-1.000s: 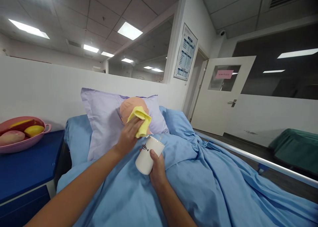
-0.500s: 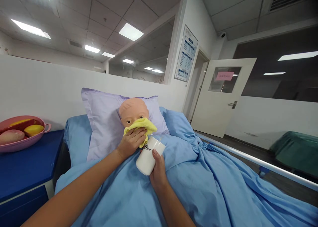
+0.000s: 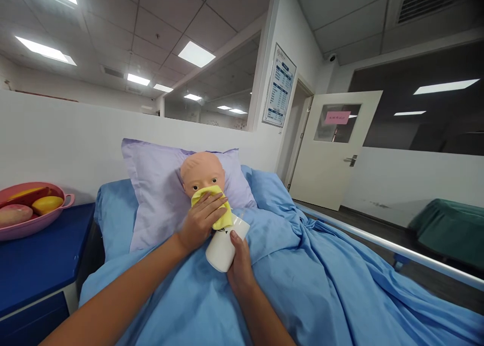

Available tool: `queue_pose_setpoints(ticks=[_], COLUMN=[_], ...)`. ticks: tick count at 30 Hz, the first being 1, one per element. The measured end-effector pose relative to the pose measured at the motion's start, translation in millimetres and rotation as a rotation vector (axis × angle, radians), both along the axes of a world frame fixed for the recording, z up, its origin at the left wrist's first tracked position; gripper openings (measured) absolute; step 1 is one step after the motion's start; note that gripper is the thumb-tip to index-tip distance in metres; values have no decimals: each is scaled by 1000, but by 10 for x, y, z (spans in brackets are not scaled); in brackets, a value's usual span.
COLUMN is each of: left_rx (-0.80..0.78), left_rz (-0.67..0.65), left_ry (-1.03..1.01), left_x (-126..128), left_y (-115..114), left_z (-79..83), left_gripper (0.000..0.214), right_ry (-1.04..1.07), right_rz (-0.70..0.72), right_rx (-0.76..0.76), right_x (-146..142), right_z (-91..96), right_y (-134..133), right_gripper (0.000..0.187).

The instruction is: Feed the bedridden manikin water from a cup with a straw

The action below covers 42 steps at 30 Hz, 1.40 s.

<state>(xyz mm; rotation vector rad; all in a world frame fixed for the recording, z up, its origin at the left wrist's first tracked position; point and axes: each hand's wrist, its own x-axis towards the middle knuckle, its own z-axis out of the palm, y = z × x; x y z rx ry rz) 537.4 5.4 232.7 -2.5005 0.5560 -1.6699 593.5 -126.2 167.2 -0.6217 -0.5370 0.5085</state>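
Note:
A training manikin's head [image 3: 202,170] rests on a lilac pillow [image 3: 155,194] in a bed under a blue sheet [image 3: 302,275]. My left hand [image 3: 198,222] grips a yellow cloth [image 3: 214,199] and presses it over the manikin's mouth and nose. Just below it, my right hand [image 3: 238,263] holds a white cup [image 3: 223,245] from underneath, tilted toward the manikin's chin. The cloth partly covers the cup's rim.
A blue bedside cabinet [image 3: 38,265] at the left carries a pink basin [image 3: 34,222] with fruit. A metal bed rail [image 3: 393,247] runs along the right side. Beyond it are a white door [image 3: 333,154] and a green-covered bed [image 3: 446,230].
My left hand has brought the yellow cloth down from the manikin's forehead and face to its mouth. The cup in my right hand has stayed almost in place.

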Motion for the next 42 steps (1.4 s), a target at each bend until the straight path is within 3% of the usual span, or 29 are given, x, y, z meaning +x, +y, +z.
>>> queue_pose_setpoints(ticks=[3, 7, 10, 13, 17, 19, 22, 25, 28, 33, 35, 37, 39, 42], left_rx=[49, -19, -143, -250, -327, -316, -224, -275, -569, -1664, -1966, -2121, -2171, -2118], left_rz=[57, 88, 34, -53, -142, -120, -24, 9, -80, -454, -672, -861, -985, -1024], left_ry=[34, 20, -9, -2, -61, -45, 18, 46, 126, 79, 70, 68, 22, 9], left_x=[113, 43, -114, -227, -163, -54, 92, 104, -67, -567, -711, -778, -780, -740], left_y=[21, 143, 211, 156, -58, -118, -93, -29, -23, -37, -3, 34, 56, 63], left_z=[-55, -409, -623, -585, -286, -190, -247, -466, -647, -712, -763, -864, -987, -1119], left_gripper=[30, 31, 34, 39, 41, 41, 35, 32, 31, 32, 35, 32, 30, 33], right_ry=[46, 81, 62, 43, 7, 12, 59, 99, 57, -116, -210, -298, -366, -411], right_rz=[-9, -13, 9, 24, 25, 17, -13, -40, -47, -18, -23, -22, 1, 41], right_rx=[-22, -67, -80, -61, -47, -60, -88, -142, -191, -262, -303, -343, -380, -413], right_x=[21, 35, 26, 4, -16, -18, -10, 0, -2, -16, -15, -12, -12, -22], right_z=[-6, -19, -17, 2, 13, 7, -3, -10, -25, -90, -116, -128, -118, -74], right_y=[-4, -9, -11, -18, -31, -34, -31, -30, -39, -58, -62, -64, -65, -65], right_gripper=[51, 51, 50, 53, 56, 56, 57, 61, 66, 50, 44, 44, 48, 53])
